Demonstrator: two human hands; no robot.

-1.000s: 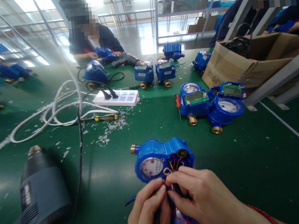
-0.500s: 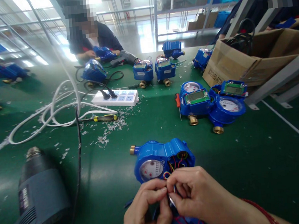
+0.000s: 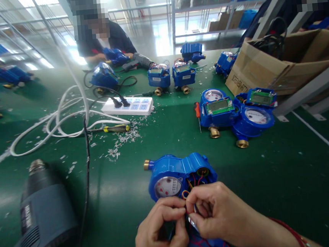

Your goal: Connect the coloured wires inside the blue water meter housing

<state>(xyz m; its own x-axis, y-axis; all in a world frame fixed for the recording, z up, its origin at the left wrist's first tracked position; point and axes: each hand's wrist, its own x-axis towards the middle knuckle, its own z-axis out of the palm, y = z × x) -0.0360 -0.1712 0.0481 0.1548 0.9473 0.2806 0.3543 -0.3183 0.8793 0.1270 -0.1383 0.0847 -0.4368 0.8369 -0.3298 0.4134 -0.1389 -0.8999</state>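
An open blue water meter lies on the green table just ahead of me, its dial facing up and coloured wires spilling from its right cavity. My left hand and my right hand meet right below it, fingers pinched together on the meter's wires. A small pale piece shows between the fingertips; I cannot make out what it is. A blue part with red wires lies under my right hand.
A grey heat gun lies at the left with its black cord. Behind are a yellow-handled screwdriver, a white power strip, white cable loops, several blue meters, a cardboard box, and a seated person working.
My fingers have curled tighter around the wires and both hands have shifted slightly lower. The view has tilted a little; the meter has stayed in place.
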